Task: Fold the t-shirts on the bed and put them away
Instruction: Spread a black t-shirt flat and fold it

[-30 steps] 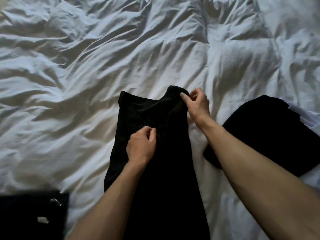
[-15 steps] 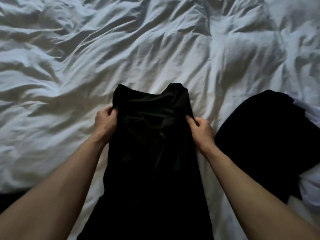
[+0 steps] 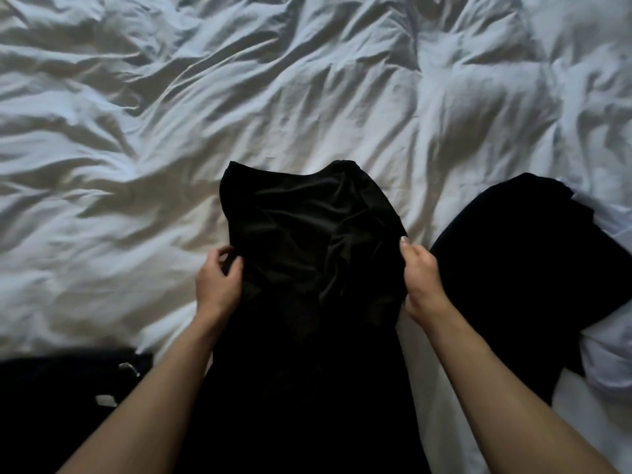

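A black t-shirt (image 3: 307, 268) lies lengthwise on the rumpled white bedding (image 3: 171, 148), folded into a long narrow strip that runs from mid-frame down to the bottom edge. My left hand (image 3: 219, 285) pinches its left edge about a third of the way down from the top. My right hand (image 3: 420, 282) grips the right edge at the same height. Between my hands the fabric is bunched and wrinkled. A second black garment (image 3: 519, 268) lies on the bed to the right, apart from my hands.
A white garment (image 3: 608, 354) lies partly under the black one at the right edge. At the bottom left is another dark item (image 3: 68, 398) with small white tags. The bedding stretches wide beyond the shirt to the far side.
Both hands slid from the shirt's top down along its sides; the left went from the middle to the left edge. The shirt's upper part now looks looser and more bunched.
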